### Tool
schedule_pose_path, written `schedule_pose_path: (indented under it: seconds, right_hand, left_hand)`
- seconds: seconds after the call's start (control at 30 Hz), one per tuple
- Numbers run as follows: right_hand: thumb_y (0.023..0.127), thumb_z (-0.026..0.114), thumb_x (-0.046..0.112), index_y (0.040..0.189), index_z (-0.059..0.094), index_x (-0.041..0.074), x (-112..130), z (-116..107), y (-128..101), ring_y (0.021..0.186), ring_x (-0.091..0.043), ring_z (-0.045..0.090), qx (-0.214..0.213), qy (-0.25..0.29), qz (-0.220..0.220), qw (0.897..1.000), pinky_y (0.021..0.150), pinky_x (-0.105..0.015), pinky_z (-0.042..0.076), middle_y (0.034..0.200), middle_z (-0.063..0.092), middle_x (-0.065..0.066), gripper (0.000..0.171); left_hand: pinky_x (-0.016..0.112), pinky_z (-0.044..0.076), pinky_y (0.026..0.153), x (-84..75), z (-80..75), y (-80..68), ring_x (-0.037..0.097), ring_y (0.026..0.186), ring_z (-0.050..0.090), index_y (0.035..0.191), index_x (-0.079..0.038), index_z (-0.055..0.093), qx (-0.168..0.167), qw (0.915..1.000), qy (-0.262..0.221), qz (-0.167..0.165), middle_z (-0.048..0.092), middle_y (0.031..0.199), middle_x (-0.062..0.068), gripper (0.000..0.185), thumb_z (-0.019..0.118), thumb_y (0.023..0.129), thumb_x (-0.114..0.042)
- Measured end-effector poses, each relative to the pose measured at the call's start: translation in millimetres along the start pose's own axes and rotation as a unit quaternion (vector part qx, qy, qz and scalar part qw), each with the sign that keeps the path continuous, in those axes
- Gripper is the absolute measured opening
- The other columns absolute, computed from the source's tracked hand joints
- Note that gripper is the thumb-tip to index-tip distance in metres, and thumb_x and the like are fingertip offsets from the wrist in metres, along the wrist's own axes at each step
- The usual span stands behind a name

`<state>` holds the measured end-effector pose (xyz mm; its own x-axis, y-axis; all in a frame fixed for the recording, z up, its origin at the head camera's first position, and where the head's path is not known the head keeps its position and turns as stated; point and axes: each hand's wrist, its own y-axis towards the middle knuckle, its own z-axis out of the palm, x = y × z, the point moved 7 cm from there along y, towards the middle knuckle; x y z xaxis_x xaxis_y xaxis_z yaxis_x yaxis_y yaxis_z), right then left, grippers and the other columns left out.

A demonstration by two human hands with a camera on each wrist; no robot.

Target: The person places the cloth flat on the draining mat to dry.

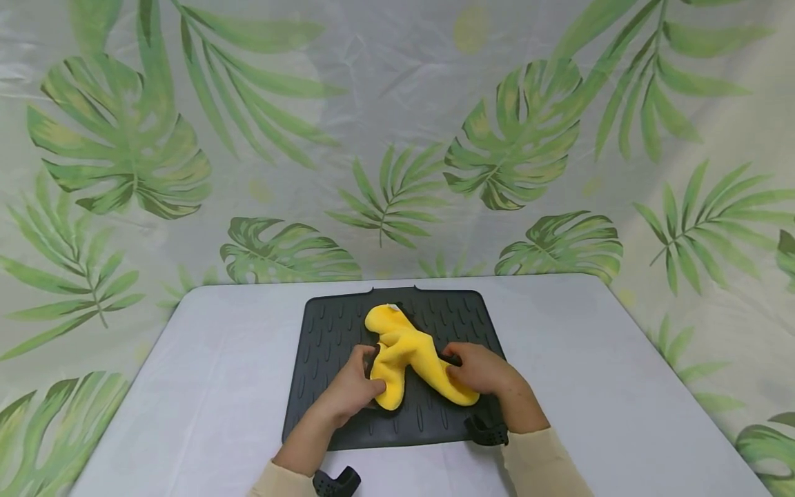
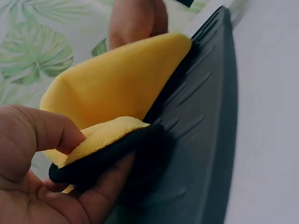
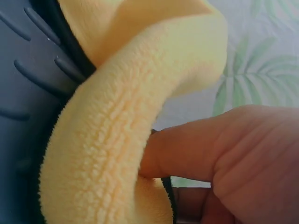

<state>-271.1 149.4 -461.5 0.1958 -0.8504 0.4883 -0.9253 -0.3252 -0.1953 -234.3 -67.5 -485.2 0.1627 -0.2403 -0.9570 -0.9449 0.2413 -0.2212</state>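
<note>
A yellow fleecy cloth (image 1: 406,345) with a dark edge and a small white tag lies crumpled on a black ribbed mat (image 1: 329,338). My left hand (image 1: 350,390) pinches its left lobe; the left wrist view shows thumb above and fingers beneath the folded cloth (image 2: 107,133). On the other side my right hand (image 1: 481,369) grips the lower right lobe. In the right wrist view a thick fold of the cloth (image 3: 103,130) stands in front of my right hand (image 3: 243,154) and hides some fingertips.
The mat lies near the middle of a white table (image 1: 223,373). Behind the table hangs a pale fabric backdrop (image 1: 404,103) printed with green leaves. Black bands (image 1: 487,431) sit at both wrists.
</note>
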Motion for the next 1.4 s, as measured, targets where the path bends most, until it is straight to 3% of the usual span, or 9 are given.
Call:
schedule_pose_path:
  seconds: [0.5,0.7,0.97,1.2,1.4]
  right_hand:
    - [0.098,0.065,0.014,0.127,0.066,0.004,-13,-6,0,0.101,-0.024,0.063,0.006,-0.005,0.014,1.000,0.092,-0.050,0.054,0.128,0.068,-0.016,0.030]
    - [0.098,0.065,0.014,0.124,0.066,0.004,-17,-9,0,0.093,-0.022,0.062,-0.002,-0.005,0.019,1.000,0.085,-0.046,0.055,0.124,0.069,-0.016,0.028]
    - [0.099,0.064,0.016,0.127,0.065,0.004,-23,-12,-1,0.083,-0.020,0.059,0.003,0.002,0.036,0.999,0.071,-0.038,0.052,0.122,0.069,-0.015,0.030]
    - [0.100,0.064,0.017,0.125,0.067,0.006,-25,-20,-3,0.093,-0.022,0.061,-0.016,0.003,0.040,0.999,0.084,-0.044,0.053,0.124,0.070,-0.014,0.028]
    - [0.100,0.063,0.017,0.123,0.066,0.004,-27,-25,-3,0.085,-0.020,0.060,-0.047,0.000,0.033,0.998,0.079,-0.041,0.053,0.114,0.072,-0.013,0.026]
  left_hand:
    - [0.039,0.063,0.064,5.7,-24.9,0.0,0.023,0.081,0.067,0.146,-0.003,0.035,0.013,0.9993,0.036,-0.005,0.053,0.121,0.025,0.067,0.062,0.085,0.002]
    - [0.042,0.063,0.057,7.7,-33.7,-1.9,0.025,0.078,0.068,0.147,-0.006,0.038,0.018,0.9988,0.044,-0.012,0.049,0.123,0.025,0.068,0.060,0.084,0.005]
    - [0.041,0.063,0.058,3.5,-47.8,-6.5,0.024,0.075,0.068,0.146,-0.005,0.041,0.029,0.9970,0.070,-0.010,0.057,0.107,0.019,0.066,0.061,0.085,0.005]
    - [0.038,0.063,0.062,2.9,-59.4,-10.0,0.021,0.075,0.066,0.149,-0.004,0.040,0.056,0.9955,0.074,-0.016,0.058,0.104,0.017,0.065,0.062,0.088,0.001]
    - [0.035,0.062,0.061,2.8,-69.6,-12.4,0.021,0.075,0.064,0.148,-0.001,0.041,0.057,0.9944,0.088,-0.015,0.059,0.102,0.016,0.062,0.063,0.090,0.000]
